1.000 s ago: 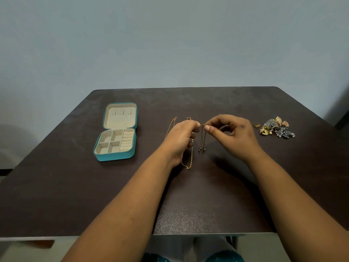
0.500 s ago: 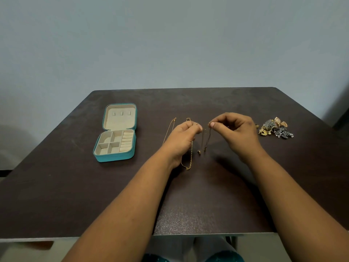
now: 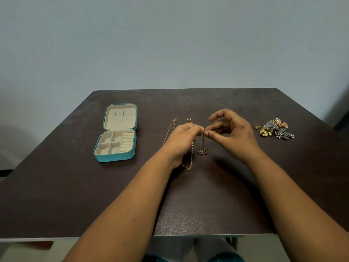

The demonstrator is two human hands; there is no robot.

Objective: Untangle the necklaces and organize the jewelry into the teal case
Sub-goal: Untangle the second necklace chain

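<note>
Both forearms reach in over the near edge of the dark worktop [image 3: 75, 186]. Mid-worktop, left hand [image 3: 181, 140] & right hand [image 3: 234, 135] meet, each grip pinching a thin chain [image 3: 203, 142] w/ pendant hanging. Gold necklace [image 3: 191, 156] lies beside it. Teal case [image 3: 115, 157] open toward left edge; jewelry pile [image 3: 276, 128] toward right edge.
</note>
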